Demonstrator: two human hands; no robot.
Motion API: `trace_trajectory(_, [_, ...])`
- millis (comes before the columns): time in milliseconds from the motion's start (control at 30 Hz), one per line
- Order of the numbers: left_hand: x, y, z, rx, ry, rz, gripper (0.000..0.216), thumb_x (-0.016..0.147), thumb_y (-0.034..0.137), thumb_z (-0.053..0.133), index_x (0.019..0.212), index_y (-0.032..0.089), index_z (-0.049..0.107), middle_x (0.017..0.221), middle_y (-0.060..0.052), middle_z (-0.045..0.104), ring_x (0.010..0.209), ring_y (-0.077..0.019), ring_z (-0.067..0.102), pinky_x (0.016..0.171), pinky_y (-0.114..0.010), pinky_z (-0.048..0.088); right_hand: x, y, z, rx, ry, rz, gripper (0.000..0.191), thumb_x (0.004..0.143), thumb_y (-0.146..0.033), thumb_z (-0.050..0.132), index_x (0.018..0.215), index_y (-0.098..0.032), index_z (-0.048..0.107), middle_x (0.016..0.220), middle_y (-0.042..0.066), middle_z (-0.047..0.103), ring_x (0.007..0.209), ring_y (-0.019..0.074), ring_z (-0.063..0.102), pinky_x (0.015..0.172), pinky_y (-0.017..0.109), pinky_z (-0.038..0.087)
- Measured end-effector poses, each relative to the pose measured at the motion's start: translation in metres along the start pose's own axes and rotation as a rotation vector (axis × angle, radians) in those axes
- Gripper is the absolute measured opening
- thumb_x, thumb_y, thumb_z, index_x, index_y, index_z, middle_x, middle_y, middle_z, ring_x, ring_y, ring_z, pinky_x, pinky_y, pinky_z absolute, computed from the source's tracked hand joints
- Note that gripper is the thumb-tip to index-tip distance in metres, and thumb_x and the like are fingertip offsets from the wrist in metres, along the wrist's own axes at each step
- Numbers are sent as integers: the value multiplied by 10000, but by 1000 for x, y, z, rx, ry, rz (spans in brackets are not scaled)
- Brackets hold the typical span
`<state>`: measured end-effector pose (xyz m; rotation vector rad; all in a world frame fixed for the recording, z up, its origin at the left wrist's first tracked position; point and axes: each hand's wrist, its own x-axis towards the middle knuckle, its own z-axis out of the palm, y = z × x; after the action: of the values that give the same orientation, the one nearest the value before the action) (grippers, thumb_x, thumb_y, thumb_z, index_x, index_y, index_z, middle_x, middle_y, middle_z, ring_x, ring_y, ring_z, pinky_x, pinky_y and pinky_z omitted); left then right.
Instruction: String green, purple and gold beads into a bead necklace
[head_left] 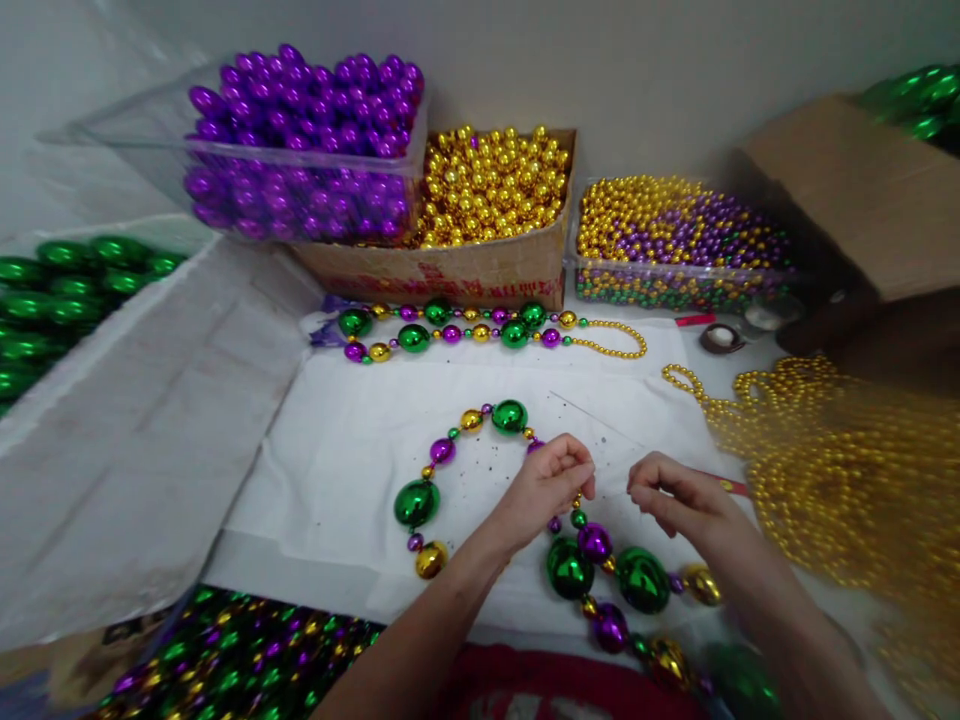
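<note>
My left hand (547, 485) is closed in a pinch over a strand of large beads (510, 417) in green, purple and gold. The strand curves left across the white cloth, and more of it runs from under the fingers toward my body, past a big green bead (643, 580). What exactly sits between the fingertips is hidden. Just to the right, my right hand (679, 497) has its fingers pinched together; anything in them is too small to make out. A thin line like thread or wire (592, 415) lies on the cloth beyond both hands.
A finished-looking bead necklace (450, 334) lies across the back. Behind it stand a clear bin of purple beads (307, 195), a cardboard box of gold beads (487, 265) and a tub of small mixed beads (682, 270). Gold bead chains (847, 480) heap at right; a white box wall (150, 420) rises left.
</note>
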<state>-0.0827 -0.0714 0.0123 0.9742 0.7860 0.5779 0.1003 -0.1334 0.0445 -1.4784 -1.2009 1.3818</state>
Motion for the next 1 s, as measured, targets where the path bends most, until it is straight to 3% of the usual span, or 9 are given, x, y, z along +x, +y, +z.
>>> trace_trajectory(167, [6, 8, 1, 147, -78, -21, 276, 822, 304, 578, 1043, 213, 441, 677, 33, 598, 426, -50, 357, 412, -159, 228, 6, -8, 1, -10, -40, -34, 197, 794, -367, 627, 692, -203, 589, 647, -22, 464, 589, 125, 368, 525, 268, 266])
trace_trajectory(367, [6, 14, 5, 231, -34, 78, 448, 753, 157, 593, 1177, 257, 489, 1162, -64, 565, 489, -35, 406, 451, -189, 285, 14, -6, -3, -10, -42, -48, 190, 793, -365, 629, 701, -203, 590, 616, -30, 462, 534, 106, 369, 477, 254, 255])
trace_trajectory(433, [6, 15, 5, 237, -32, 56, 519, 753, 158, 592, 1244, 273, 467, 951, -30, 612, 474, -59, 404, 448, -197, 273, 16, -4, -5, 8, -16, -18, 199, 781, -381, 639, 699, -203, 605, 579, -32, 469, 508, 103, 374, 455, 247, 252])
trace_trajectory(533, [5, 16, 4, 258, -71, 27, 366, 801, 244, 585, 1162, 226, 526, 614, 38, 507, 512, -102, 439, 476, -201, 281, 17, -2, -7, 55, 20, 17, 225, 751, -401, 662, 664, -200, 611, 517, -36, 462, 467, 97, 372, 418, 237, 239])
trace_trajectory(633, [7, 14, 4, 290, -94, 55, 221, 782, 328, 637, 937, 174, 606, 616, 38, 473, 539, -89, 420, 491, -202, 282, 19, -1, -6, 118, 39, 35, 220, 731, -391, 681, 656, -196, 613, 506, -41, 456, 452, 88, 371, 398, 223, 229])
trace_trajectory(767, [11, 8, 6, 222, -66, -4, 237, 748, 370, 673, 778, 153, 585, 586, 34, 495, 502, -71, 402, 461, -197, 239, 24, 4, 0, 324, 74, 86, 209, 711, -358, 709, 658, -172, 631, 476, -52, 420, 432, 65, 321, 387, 206, 194])
trace_trajectory(833, [13, 5, 6, 125, -73, -64, 260, 775, 403, 641, 804, 154, 569, 553, 34, 507, 458, -59, 378, 438, -192, 187, 26, 8, 4, 507, 89, 88, 185, 720, -338, 704, 770, -163, 675, 611, -9, 558, 448, 59, 356, 385, 200, 220])
trace_trajectory(900, [14, 4, 5, 30, -106, -88, 278, 796, 423, 614, 824, 153, 556, 547, 24, 526, 429, -50, 365, 424, -191, 148, 26, 13, 9, 662, 82, 50, 257, 732, -300, 691, 965, -190, 677, 967, 57, 653, 488, 52, 419, 391, 196, 277])
trace_trajectory(1000, [15, 2, 2, -48, -145, -73, 284, 816, 430, 591, 828, 151, 542, 556, 10, 538, 435, -59, 423, 409, -194, 136, 26, 20, 18, 714, -21, 19, 413, 737, -255, 675, 1142, -262, 596, 1263, 77, 561, 532, 63, 503, 404, 204, 355])
